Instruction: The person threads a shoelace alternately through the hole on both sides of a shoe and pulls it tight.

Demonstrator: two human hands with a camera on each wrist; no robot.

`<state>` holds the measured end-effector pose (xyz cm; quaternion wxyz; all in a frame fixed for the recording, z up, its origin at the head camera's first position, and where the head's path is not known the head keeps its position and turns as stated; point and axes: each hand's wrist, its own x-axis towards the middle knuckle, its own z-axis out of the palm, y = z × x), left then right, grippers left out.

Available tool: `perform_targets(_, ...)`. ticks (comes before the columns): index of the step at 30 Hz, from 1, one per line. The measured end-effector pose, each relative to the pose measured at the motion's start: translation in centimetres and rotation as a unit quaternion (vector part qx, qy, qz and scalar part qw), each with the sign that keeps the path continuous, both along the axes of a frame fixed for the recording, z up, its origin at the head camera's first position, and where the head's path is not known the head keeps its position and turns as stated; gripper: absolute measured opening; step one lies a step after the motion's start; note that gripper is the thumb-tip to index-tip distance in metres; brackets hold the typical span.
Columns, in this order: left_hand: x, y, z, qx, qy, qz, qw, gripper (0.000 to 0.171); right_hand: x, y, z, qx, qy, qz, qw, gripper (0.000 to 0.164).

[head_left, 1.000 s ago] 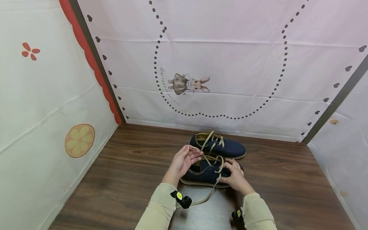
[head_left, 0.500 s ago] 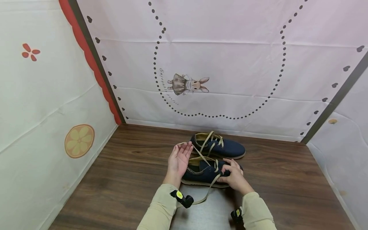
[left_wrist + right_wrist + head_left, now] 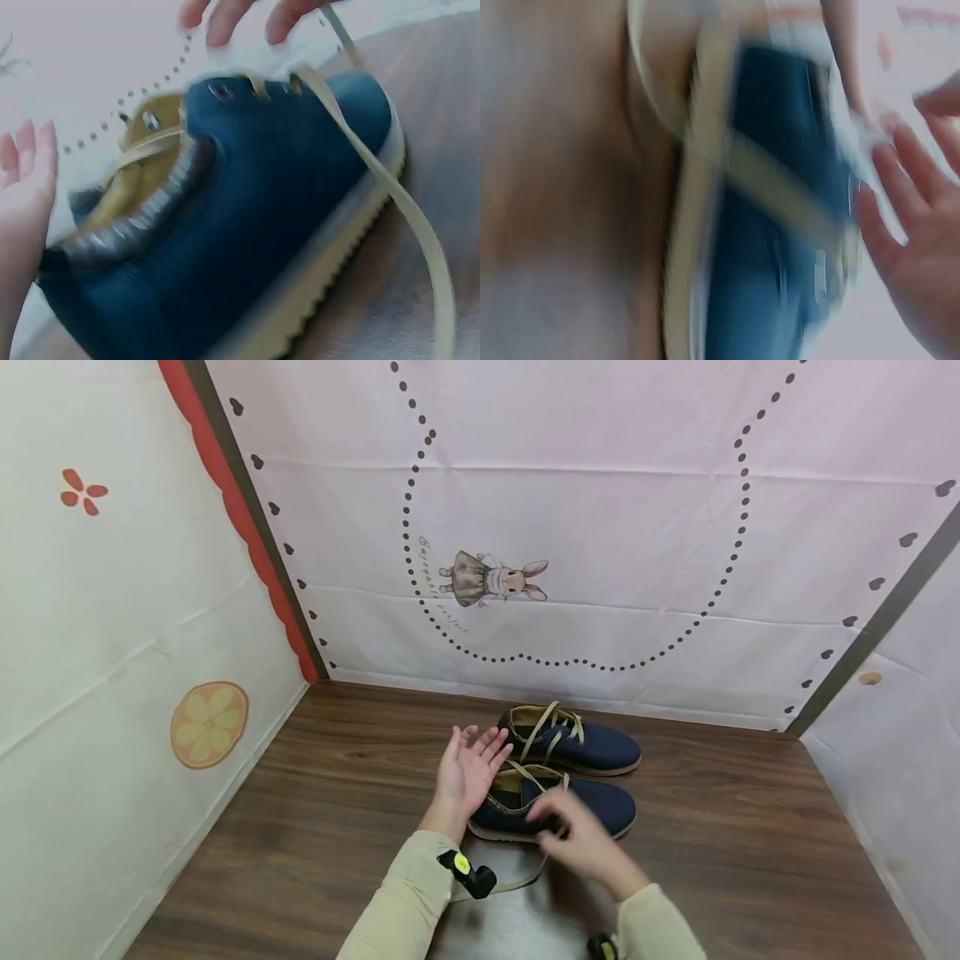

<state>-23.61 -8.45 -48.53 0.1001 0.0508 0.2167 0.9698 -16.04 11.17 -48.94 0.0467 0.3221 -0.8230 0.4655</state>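
Observation:
Two navy shoes with beige laces stand side by side, toes to the right in the head view. My left hand (image 3: 467, 777) is beside the heel of the near shoe (image 3: 611, 806), palm up, fingers extended, with no lace visibly gripped. My right hand (image 3: 585, 843), blurred, hovers over that shoe's near side with fingers loosely bent and thumb apart. In the left wrist view one long lace (image 3: 412, 214) runs from the eyelets down over the sole. Another strand crosses the shoe's opening; its end behind my left hand is hidden. The far shoe (image 3: 607, 747) has its lace lying loose.
Both shoes rest on a dark wood-grain surface (image 3: 360, 793). A pale printed sheet (image 3: 600, 543) rises right behind the far shoe, and more sheets stand at the left and right. A shiny grey patch (image 3: 487, 927) lies in front, between the forearms.
My right hand has left the front of the near shoe and moved left and toward me. My left hand has drawn back leftward from the shoe opening, its fingers spreading off the lace.

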Motion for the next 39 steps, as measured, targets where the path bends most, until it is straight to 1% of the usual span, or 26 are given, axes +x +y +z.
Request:
perform_targets(1,-0.2,-0.1,0.5,-0.011,0.004,-0.001,0.9999,0.030,0.4,-1.2,0.0,0.017,0.009,0.034,0.999,0.026)
perform_targets(2,-0.4,-0.3,1.0,-0.021,0.008,-0.002,0.9997,0.031,0.8,-2.5,-0.1,0.046,0.004,0.062,0.997,0.020)
perform_targets(3,-0.7,-0.5,1.4,-0.032,0.013,-0.002,0.9994,0.031,1.2,-3.7,-0.3,0.081,-0.008,0.078,0.994,0.015)
perform_targets(5,-1.2,-0.8,2.1,-0.056,0.021,-0.002,0.9982,0.029,1.6,-5.9,-1.0,0.140,-0.039,0.087,0.986,0.015)
perform_targets(6,-1.3,-1.0,2.4,-0.071,0.021,-0.005,0.9973,0.028,1.7,-6.8,-1.4,0.159,-0.047,0.089,0.982,0.017)
perform_targets(8,-1.6,-1.3,2.5,-0.104,0.014,-0.011,0.9944,0.025,1.7,-8.2,-2.5,0.167,-0.063,0.089,0.980,0.023)
perform_targets(10,-1.6,-1.4,2.3,-0.134,0.002,-0.019,0.9908,0.023,1.7,-9.2,-3.5,0.152,-0.070,0.093,0.982,0.029)
perform_targets(12,-1.5,-1.5,2.0,-0.157,-0.005,-0.025,0.9873,0.021,1.6,-9.8,-4.4,0.152,-0.043,0.097,0.983,0.028)
perform_targets(13,-1.5,-1.5,1.9,-0.167,-0.006,-0.026,0.9856,0.019,1.6,-10.0,-4.8,0.156,-0.035,0.092,0.983,0.027)
perform_targets(15,-1.3,-1.4,1.7,-0.182,-0.005,-0.029,0.9829,0.016,1.7,-10.2,-5.2,0.171,-0.021,0.079,0.982,0.022)
perform_targets(17,-1.2,-1.4,1.6,-0.199,0.001,-0.033,0.9794,0.013,1.8,-10.1,-5.4,0.194,0.001,0.069,0.979,0.017)
perform_targets(19,-1.2,-1.5,1.7,-0.220,0.007,-0.035,0.9749,0.009,2.0,-9.7,-5.1,0.214,0.009,0.067,0.974,0.016)
perform_targets(20,-1.2,-1.6,1.7,-0.230,0.010,-0.034,0.9726,0.008,2.1,-9.3,-4.7,0.220,0.000,0.071,0.973,0.015)
perform_targets(22,-1.2,-1.8,1.8,-0.247,0.011,-0.029,0.9686,0.006,1.9,-8.3,-3.7,0.203,-0.041,0.091,0.974,0.012)
perform_targets(24,-1.2,-2.0,2.0,-0.259,0.010,-0.023,0.9656,0.006,1.2,-6.9,-2.2,0.160,-0.117,0.098,0.975,0.010)
perform_targets(26,-1.3,-2.0,2.0,-0.274,0.007,-0.020,0.9614,0.005,-0.1,-5.1,-0.3,0.096,-0.189,0.088,0.973,0.006)
perform_targets(27,-1.3,-1.9,2.0,-0.285,0.006,-0.021,0.9583,0.006,-0.8,-4.1,0.6,0.060,-0.211,0.081,0.972,0.006)
perform_targets(28,-1.3,-1.8,1.9,-0.300,0.008,-0.023,0.9535,0.007,-1.6,-3.1,1.5,0.033,-0.222,0.067,0.972,0.004)
perform_targets(29,-1.3,-1.5,1.8,-0.323,0.014,-0.025,0.9460,0.009,-2.4,-2.0,2.3,0.013,-0.229,0.054,0.972,0.004)
perform_targets(30,-1.3,-1.2,1.7,-0.349,0.020,-0.030,0.9365,0.013,-3.1,-1.0,3.0,-0.005,-0.231,0.042,0.972,0.005)
perform_targets(31,-1.2,-0.9,1.6,-0.379,0.029,-0.034,0.9243,0.018,-3.8,-0.1,3.6,-0.019,-0.231,0.029,0.972,0.008)
perform_targets(33,-1.0,0.0,1.4,-0.441,0.054,-0.039,0.8949,0.030,-5.0,1.5,4.3,-0.035,-0.227,-0.001,0.973,0.012)
perform_targets(34,-0.9,0.4,1.3,-0.472,0.068,-0.041,0.8778,0.035,-5.4,2.2,4.5,-0.033,-0.225,-0.023,0.974,0.014)
perform_targets(36,-0.8,1.2,1.3,-0.536,0.093,-0.045,0.8377,0.041,-6.1,3.1,4.6,-0.017,-0.220,-0.065,0.973,0.015)
perform_targets(37,-0.8,1.6,1.3,-0.567,0.106,-0.045,0.8156,0.043,-6.4,3.4,4.5,0.000,-0.213,-0.086,0.973,0.014)
perform_targets(39,-0.7,2.2,1.3,-0.615,0.124,-0.046,0.7773,0.038,-6.7,3.7,4.2,0.045,-0.195,-0.126,0.972,0.011)
